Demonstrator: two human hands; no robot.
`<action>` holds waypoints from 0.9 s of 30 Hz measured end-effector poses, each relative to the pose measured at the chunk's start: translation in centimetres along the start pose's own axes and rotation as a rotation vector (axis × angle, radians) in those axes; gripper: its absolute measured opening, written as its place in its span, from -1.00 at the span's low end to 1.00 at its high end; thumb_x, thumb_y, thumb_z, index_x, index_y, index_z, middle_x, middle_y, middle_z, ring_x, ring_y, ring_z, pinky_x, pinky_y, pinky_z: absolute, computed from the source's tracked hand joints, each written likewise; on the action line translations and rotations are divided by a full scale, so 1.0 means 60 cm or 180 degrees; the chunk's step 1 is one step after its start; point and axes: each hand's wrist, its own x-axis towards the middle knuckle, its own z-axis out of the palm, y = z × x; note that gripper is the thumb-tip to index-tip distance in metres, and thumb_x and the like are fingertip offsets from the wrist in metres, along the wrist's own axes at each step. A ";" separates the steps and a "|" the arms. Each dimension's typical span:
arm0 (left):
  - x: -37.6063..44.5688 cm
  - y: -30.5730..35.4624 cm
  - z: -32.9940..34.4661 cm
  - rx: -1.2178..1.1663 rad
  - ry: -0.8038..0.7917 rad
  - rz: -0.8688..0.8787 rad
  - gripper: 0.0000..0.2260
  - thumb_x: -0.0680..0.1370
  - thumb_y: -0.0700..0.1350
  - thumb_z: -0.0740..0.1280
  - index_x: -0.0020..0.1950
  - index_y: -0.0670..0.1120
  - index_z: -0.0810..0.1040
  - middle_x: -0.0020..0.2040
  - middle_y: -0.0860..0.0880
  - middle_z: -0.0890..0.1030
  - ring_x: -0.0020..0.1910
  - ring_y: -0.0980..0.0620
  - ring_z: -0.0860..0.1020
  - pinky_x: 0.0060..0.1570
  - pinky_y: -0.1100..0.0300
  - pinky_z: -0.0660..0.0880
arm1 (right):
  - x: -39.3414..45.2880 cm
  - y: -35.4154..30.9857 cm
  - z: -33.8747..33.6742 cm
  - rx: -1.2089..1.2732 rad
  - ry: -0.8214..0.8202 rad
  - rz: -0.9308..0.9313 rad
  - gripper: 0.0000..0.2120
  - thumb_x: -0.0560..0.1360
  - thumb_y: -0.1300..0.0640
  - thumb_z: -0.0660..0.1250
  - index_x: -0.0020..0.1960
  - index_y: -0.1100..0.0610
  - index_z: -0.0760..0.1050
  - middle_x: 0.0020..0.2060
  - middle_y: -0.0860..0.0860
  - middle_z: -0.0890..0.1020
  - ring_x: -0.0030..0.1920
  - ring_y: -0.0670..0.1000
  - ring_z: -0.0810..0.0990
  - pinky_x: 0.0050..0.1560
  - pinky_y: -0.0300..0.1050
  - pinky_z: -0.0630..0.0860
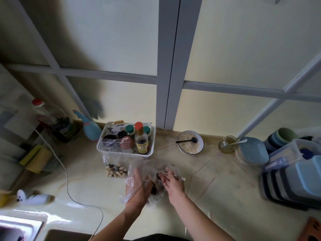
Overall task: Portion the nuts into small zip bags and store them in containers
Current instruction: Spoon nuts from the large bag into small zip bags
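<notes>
Across the lower frame a pale countertop [217, 197] is seen, w/ a sink [19, 226] cut off at lower left. At right edge, a stack of blue and grey containers [298, 178] is set on end, w/ blue plates [253, 152] just left of them. At centre, a white basket [151, 136] of sauce bottles is placed vs. the window wall. A clear plastic bag [152, 167] of nuts is crumpled at lower centre, in front of the basket. The left hand [139, 184], partly draped in plastic film, is laid on the bag's left side w/ fingers straight. The right hand [172, 182] is set on the bag's right side, fingers bent over the film; whether it is pinched can't be told. A small zip bag [114, 164] w/ peanuts in its bottom is stood upright, leaning on the basket front, just left of the hands. A bowl of oats [190, 142] w/ a black spoon [187, 141] is placed right of the basket; a glass jar [227, 144] is seen further right.
</notes>
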 end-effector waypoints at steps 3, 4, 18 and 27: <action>-0.006 -0.001 0.005 -0.0183 -0.0209 -0.0071 -0.63 0.58 -0.19 0.37 0.29 0.04 0.29 -0.08 0.26 0.55 -0.15 0.33 0.54 -0.28 0.40 0.49 | -0.002 -0.004 -0.011 0.0085 -0.0117 0.0075 -0.81 0.68 0.23 0.24 0.16 0.36 0.50 0.08 0.34 0.67 -0.11 0.12 0.73 -0.30 -0.21 0.65; -0.006 -0.005 0.008 -0.0211 -0.0236 -0.0177 -0.62 0.59 -0.17 0.37 0.31 0.02 0.28 -0.12 0.28 0.56 -0.18 0.36 0.54 -0.31 0.41 0.49 | -0.002 -0.006 -0.015 0.0061 -0.0112 0.0059 -0.81 0.68 0.22 0.23 0.15 0.36 0.50 0.06 0.34 0.68 -0.11 0.13 0.73 -0.30 -0.21 0.65; 0.035 -0.023 0.007 0.0882 -0.0192 -0.0235 -0.62 0.48 -0.10 0.28 0.24 0.22 0.35 0.07 0.06 0.41 -0.06 0.06 0.44 -0.13 0.06 0.58 | -0.071 -0.077 -0.052 -0.2008 0.0152 -0.1270 -0.71 0.68 0.15 0.20 -0.03 0.18 0.68 -0.29 0.09 0.74 -0.23 0.10 0.76 -0.26 -0.11 0.56; 0.036 -0.026 0.029 0.1134 -0.0590 0.0176 -0.78 0.62 -0.19 0.19 -0.06 0.16 0.31 -0.12 0.10 0.35 -0.25 0.23 0.34 -0.31 0.41 0.37 | -0.130 -0.122 -0.056 -0.2133 0.0284 -0.1565 -0.75 0.65 0.15 0.20 -0.09 0.11 0.63 -0.36 0.06 0.72 -0.30 0.03 0.73 -0.31 -0.25 0.53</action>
